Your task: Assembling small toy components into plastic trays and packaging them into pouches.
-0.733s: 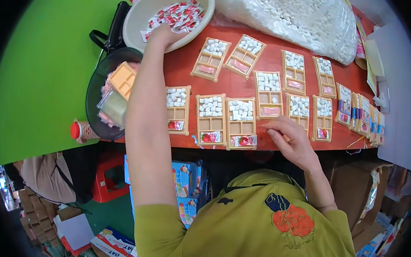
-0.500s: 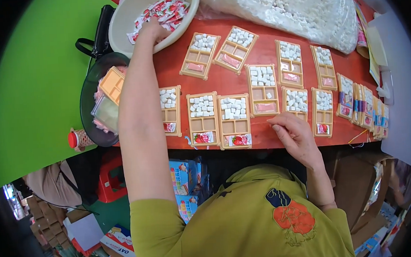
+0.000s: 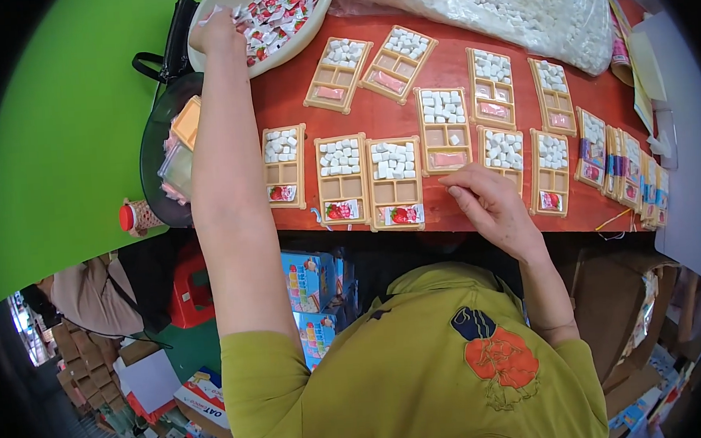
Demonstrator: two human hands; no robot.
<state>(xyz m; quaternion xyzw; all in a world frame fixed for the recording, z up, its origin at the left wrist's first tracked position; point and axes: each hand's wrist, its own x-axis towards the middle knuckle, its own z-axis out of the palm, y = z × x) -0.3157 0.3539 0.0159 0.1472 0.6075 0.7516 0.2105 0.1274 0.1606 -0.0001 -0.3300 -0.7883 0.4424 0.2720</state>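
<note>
The left hand (image 3: pixel 217 30) reaches into the cream bowl (image 3: pixel 220 60) at the far left corner of the red tabletop (image 3: pixel 376 117), fingers curled among the red-and-white sachets (image 3: pixel 277 11); whether it grips one, I cannot tell. The right hand (image 3: pixel 490 202) rests loosely curled, holding nothing, at the near edge, just beside a tan compartment tray (image 3: pixel 395 182) filled with white cubes.

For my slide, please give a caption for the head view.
Left hand reaches into a bowl of sachets; right hand rests by compartment trays.
</note>
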